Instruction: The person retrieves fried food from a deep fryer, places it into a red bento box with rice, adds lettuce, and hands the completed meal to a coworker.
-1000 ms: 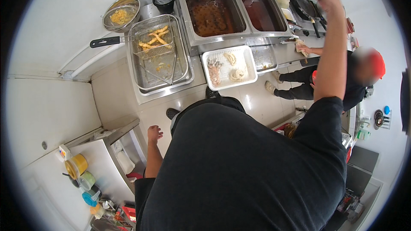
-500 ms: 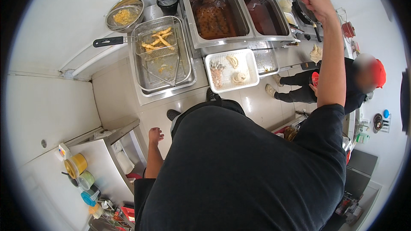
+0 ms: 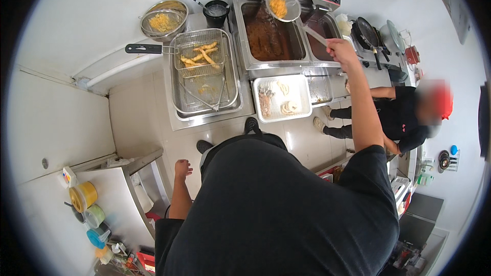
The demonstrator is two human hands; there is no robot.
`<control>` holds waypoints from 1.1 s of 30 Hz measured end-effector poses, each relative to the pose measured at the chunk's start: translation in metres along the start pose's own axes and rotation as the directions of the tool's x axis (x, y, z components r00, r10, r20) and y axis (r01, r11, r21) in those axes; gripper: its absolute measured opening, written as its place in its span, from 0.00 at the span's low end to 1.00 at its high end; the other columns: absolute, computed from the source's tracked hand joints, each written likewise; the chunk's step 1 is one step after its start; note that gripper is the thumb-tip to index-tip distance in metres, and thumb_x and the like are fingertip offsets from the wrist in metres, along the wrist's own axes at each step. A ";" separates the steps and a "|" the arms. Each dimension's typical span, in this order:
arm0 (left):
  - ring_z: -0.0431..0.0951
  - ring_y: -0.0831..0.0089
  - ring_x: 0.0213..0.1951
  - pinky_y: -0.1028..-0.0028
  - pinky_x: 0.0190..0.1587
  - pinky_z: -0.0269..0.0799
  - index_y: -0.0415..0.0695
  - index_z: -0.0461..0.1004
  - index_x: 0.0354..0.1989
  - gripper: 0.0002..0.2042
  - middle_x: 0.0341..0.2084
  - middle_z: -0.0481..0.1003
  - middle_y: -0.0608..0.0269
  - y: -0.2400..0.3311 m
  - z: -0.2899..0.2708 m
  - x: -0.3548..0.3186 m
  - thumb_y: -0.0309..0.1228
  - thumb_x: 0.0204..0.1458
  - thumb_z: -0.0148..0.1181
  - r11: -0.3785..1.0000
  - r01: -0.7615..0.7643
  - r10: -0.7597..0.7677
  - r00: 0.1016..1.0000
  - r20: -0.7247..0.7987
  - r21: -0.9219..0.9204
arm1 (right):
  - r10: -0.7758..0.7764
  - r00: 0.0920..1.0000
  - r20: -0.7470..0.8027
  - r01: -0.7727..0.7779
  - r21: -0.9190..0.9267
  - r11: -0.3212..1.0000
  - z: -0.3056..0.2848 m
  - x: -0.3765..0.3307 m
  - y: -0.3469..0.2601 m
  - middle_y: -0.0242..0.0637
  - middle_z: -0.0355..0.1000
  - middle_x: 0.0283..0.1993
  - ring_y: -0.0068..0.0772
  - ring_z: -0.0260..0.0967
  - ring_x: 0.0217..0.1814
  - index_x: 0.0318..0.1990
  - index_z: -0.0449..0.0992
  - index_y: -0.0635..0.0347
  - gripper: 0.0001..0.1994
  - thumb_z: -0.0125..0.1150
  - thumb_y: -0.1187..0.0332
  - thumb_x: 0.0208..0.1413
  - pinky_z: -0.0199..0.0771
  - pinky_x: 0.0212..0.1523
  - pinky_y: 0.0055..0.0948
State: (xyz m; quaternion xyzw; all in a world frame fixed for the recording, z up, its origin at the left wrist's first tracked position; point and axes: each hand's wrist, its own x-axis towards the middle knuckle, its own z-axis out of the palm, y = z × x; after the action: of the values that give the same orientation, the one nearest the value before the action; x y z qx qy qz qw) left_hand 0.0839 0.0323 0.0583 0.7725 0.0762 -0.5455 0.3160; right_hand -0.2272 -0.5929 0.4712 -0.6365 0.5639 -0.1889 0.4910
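Note:
My right hand (image 3: 340,51) is wrapped round the handle of a mesh skimmer (image 3: 315,35), arm stretched forward. Yellow fried crumbs (image 3: 277,6) lie in its round mesh bowl, held above the back of the left vat of the deep fryer (image 3: 266,36), which holds dark brown oil. The right vat (image 3: 322,33) passes under the handle. Low at my left side hangs my left hand (image 3: 183,168), empty, fingers loosely apart. Left of the fryer, golden fried strips (image 3: 199,55) rest in a wire fry basket (image 3: 179,51) with a black handle, set over a draining tray (image 3: 232,99).
A metal bowl with a strainer of crumbs (image 3: 161,22) and a black pot (image 3: 217,18) stand behind the tray. Nearer me is a white tray (image 3: 255,89) of raw pieces. At right are a frying pan (image 3: 364,30) and a co-worker (image 3: 399,115). A steel cabinet (image 3: 115,194) stands at left.
My right hand has come down and left, bringing the skimmer bowl with crumbs into view over the left vat. My left hand still hangs down. The co-worker has shifted posture.

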 end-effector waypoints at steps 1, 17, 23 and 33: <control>0.82 0.60 0.28 0.63 0.25 0.78 0.38 0.68 0.54 0.17 0.36 0.77 0.53 -0.001 -0.006 0.003 0.33 0.59 0.50 1.000 0.022 -0.022 1.000 -0.004 0.022 | -0.047 0.999 -0.013 0.047 -0.002 0.999 -0.007 -0.006 -0.015 0.23 0.67 0.24 0.12 0.58 0.21 0.48 0.77 0.66 0.12 0.56 0.71 0.60 0.52 0.17 0.16; 0.80 0.64 0.24 0.65 0.24 0.77 0.39 0.70 0.48 0.14 0.32 0.76 0.57 0.004 -0.105 0.024 0.33 0.58 0.50 0.997 -0.037 0.042 0.996 -0.080 0.063 | 0.017 0.985 -0.169 0.004 0.122 0.993 0.016 -0.048 -0.003 0.24 0.66 0.21 0.14 0.57 0.17 0.41 0.78 0.61 0.08 0.55 0.71 0.59 0.51 0.15 0.17; 0.79 0.66 0.22 0.66 0.22 0.76 0.37 0.70 0.47 0.13 0.28 0.75 0.58 0.012 -0.107 0.024 0.31 0.57 0.50 0.996 -0.088 0.089 0.993 -0.080 0.019 | 0.090 0.991 -0.102 -0.094 -0.031 0.995 0.053 -0.044 0.032 0.25 0.68 0.24 0.12 0.57 0.19 0.39 0.75 0.61 0.06 0.54 0.69 0.62 0.50 0.15 0.15; 0.80 0.64 0.25 0.64 0.25 0.77 0.40 0.69 0.49 0.14 0.31 0.75 0.57 -0.036 -0.098 0.003 0.33 0.58 0.51 0.998 -0.003 0.004 1.000 -0.012 0.067 | 0.072 0.997 0.037 -0.077 0.182 0.980 0.130 -0.070 0.003 0.27 0.68 0.26 0.13 0.57 0.20 0.50 0.74 0.68 0.12 0.55 0.71 0.62 0.52 0.17 0.15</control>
State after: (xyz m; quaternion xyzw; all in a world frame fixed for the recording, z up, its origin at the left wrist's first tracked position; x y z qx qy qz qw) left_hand 0.1462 0.1157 0.0615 0.7862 0.0586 -0.5424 0.2903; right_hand -0.1463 -0.4759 0.4325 -0.5698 0.5601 -0.2121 0.5628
